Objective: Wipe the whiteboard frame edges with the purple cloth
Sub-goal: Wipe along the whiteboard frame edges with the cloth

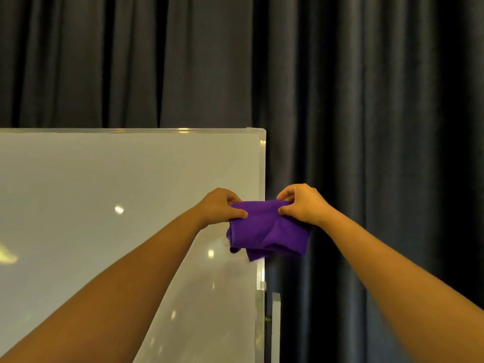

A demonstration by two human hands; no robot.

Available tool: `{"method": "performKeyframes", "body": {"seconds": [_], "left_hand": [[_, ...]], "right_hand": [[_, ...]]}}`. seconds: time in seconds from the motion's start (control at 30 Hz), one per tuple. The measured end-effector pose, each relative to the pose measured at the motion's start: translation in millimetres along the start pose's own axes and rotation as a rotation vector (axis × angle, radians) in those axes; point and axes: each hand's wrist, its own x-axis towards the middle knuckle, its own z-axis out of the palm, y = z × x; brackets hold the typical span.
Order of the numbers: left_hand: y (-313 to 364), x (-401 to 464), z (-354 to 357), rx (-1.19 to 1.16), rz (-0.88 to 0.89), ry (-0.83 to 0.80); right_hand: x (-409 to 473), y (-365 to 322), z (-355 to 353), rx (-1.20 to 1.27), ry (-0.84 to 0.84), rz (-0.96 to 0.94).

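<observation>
A folded purple cloth [267,230] hangs in front of the right edge of the whiteboard [117,179]. My left hand [222,205] pinches its upper left corner between thumb and fingers. My right hand [301,203] pinches its upper right corner the same way. The cloth covers a stretch of the board's silver right frame edge [262,163], about halfway down. The top frame edge [157,131] runs level to the rounded upper right corner. Whether the cloth touches the frame I cannot tell.
Dark pleated curtains [366,100] fill the background behind and to the right of the board. A metal bracket and stand post [275,323] sit at the board's lower right side. Ceiling lights reflect as spots on the glossy board surface.
</observation>
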Motion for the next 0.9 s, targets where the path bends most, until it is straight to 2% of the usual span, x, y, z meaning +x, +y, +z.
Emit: {"method": "performKeyframes", "body": {"seconds": [0.23, 0.37, 0.53, 0.57, 0.63, 0.7, 0.73, 0.8, 0.9], "left_hand": [[-36, 62, 16, 0.106, 0.1, 0.103], [-58, 93, 18, 0.088, 0.183, 0.153], [-80, 104, 33, 0.064, 0.284, 0.217], [-82, 103, 36, 0.059, 0.307, 0.228], [-92, 101, 39, 0.085, 0.365, 0.245], [-106, 100, 38, 0.339, 0.392, 0.338], [-114, 100, 35, 0.484, 0.357, 0.394], [-134, 100, 29, 0.643, 0.216, 0.465], [-162, 93, 34, 0.66, 0.089, 0.445]], "right_hand": [[49, 21, 37, -0.152, 0.161, 0.006], [75, 24, 53, -0.261, 0.281, -0.029], [76, 20, 86, -0.587, 0.567, -0.05], [71, 18, 97, -0.575, 0.577, -0.026], [62, 9, 121, -0.352, 0.557, 0.128], [63, 0, 135, -0.064, 0.51, 0.317], [67, -3, 138, 0.0, 0.475, 0.38], [73, -8, 143, -0.042, 0.412, 0.424], [71, -6, 156, -0.098, 0.424, 0.379]]}}
